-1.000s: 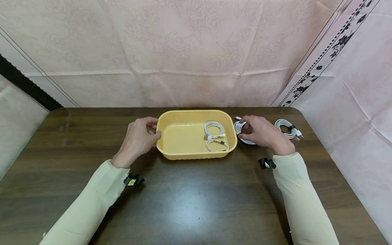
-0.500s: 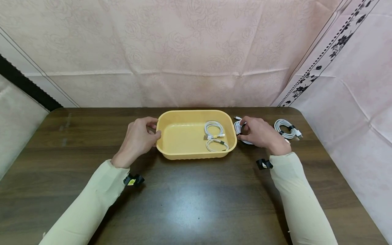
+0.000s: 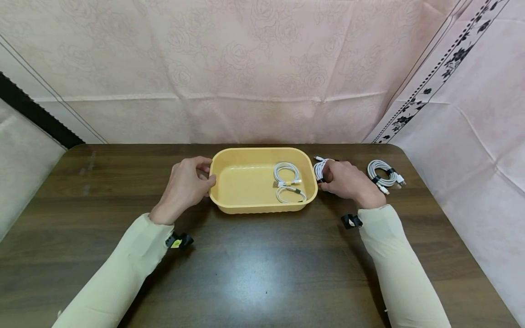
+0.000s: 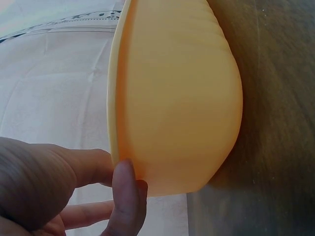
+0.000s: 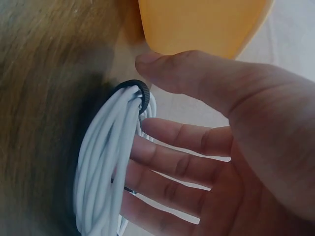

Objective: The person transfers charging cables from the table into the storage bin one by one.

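A yellow plastic basin (image 3: 242, 209) sits on the brown table, its outer wall filling much of the left wrist view. My left hand (image 3: 184, 184) holds its left rim between thumb and fingers. Just right of the basin is a coiled white cable (image 5: 103, 157) bound with black ties. My right hand (image 3: 350, 184) reaches over that coil. In the right wrist view its fairly straight fingers touch the cable, while the thumb stands apart from it. Inside the basin, at its right end, lie two smaller coiled white cables, one upper (image 3: 276, 172) and one lower (image 3: 277, 195).
Another coiled white cable (image 3: 372, 167) with black ties lies on the table to the right of my right hand. A pale rose-patterned cloth (image 3: 246, 91) hangs behind the table (image 3: 246, 264) and along its sides.
My right hand has shifted slightly left over the coiled cable, hiding its lower part and uncovering more of the far-right coil's plug. My left hand and the basin have stayed put.
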`<state>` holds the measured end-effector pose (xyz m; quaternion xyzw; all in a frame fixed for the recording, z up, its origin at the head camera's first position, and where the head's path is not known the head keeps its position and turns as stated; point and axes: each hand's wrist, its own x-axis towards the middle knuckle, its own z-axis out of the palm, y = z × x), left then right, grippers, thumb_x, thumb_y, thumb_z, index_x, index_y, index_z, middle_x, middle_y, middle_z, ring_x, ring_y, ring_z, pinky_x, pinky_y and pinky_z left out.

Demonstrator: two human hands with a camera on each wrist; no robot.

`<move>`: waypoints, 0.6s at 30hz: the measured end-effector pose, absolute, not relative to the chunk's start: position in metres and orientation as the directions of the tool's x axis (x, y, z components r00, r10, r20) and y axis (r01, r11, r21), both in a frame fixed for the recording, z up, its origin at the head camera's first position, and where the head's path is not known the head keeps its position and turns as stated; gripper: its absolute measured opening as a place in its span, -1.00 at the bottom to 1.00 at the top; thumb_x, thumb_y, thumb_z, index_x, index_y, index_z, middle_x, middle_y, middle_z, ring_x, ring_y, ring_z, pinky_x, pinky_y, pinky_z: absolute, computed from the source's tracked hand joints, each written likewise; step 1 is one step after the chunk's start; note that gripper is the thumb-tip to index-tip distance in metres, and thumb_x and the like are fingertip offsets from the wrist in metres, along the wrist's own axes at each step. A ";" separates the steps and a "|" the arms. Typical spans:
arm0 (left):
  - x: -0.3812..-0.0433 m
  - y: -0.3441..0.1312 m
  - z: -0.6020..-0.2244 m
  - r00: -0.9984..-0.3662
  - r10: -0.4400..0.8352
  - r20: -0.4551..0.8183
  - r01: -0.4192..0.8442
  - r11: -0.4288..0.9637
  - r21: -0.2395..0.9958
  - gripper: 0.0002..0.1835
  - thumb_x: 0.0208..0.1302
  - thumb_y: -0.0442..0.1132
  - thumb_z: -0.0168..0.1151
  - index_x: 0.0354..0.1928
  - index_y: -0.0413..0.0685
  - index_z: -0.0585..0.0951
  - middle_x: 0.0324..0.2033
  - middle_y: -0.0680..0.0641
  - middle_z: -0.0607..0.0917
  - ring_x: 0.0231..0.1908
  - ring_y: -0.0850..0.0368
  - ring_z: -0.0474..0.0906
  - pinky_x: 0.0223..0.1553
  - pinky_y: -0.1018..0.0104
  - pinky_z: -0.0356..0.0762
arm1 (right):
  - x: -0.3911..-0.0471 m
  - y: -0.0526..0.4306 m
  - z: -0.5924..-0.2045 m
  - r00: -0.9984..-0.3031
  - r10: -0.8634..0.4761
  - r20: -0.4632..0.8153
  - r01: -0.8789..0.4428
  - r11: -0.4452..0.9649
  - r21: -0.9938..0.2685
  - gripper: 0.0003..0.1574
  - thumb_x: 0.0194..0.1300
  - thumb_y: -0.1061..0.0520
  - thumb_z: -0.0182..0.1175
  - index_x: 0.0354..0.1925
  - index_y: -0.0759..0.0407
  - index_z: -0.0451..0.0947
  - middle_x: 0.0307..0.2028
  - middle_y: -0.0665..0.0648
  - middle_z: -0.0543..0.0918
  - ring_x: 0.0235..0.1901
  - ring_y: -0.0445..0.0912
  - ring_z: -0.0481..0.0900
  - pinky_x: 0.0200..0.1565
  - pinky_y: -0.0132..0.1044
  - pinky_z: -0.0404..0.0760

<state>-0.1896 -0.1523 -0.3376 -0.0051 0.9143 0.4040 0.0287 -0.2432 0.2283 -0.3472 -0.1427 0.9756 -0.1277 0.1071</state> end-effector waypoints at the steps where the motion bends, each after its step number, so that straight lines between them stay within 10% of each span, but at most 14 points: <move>1: -0.190 -0.152 -0.338 -0.998 0.014 -0.055 -0.031 0.673 0.739 -0.50 0.33 -0.33 0.26 0.31 -0.21 0.53 -0.05 -0.21 0.63 -0.29 0.01 0.71 -0.44 0.32 0.73 | -0.243 0.228 -0.348 -0.936 -0.304 -0.176 -0.250 0.928 -0.275 -0.59 0.29 0.00 0.35 -0.01 0.22 0.56 -0.31 0.11 0.64 -0.29 -0.04 0.58 -0.24 -0.11 0.57; 18: -0.190 -0.152 -0.337 -0.997 0.013 -0.075 -0.046 0.670 0.741 -0.48 0.33 -0.33 0.28 0.33 -0.21 0.51 -0.04 -0.22 0.62 -0.27 -0.02 0.70 -0.42 0.33 0.74 | -0.246 0.225 -0.354 -0.933 -0.293 -0.211 -0.250 0.946 -0.206 -0.77 0.31 -0.01 0.31 -0.43 0.06 0.62 -0.52 0.06 0.53 -0.44 -0.05 0.46 -0.45 -0.21 0.39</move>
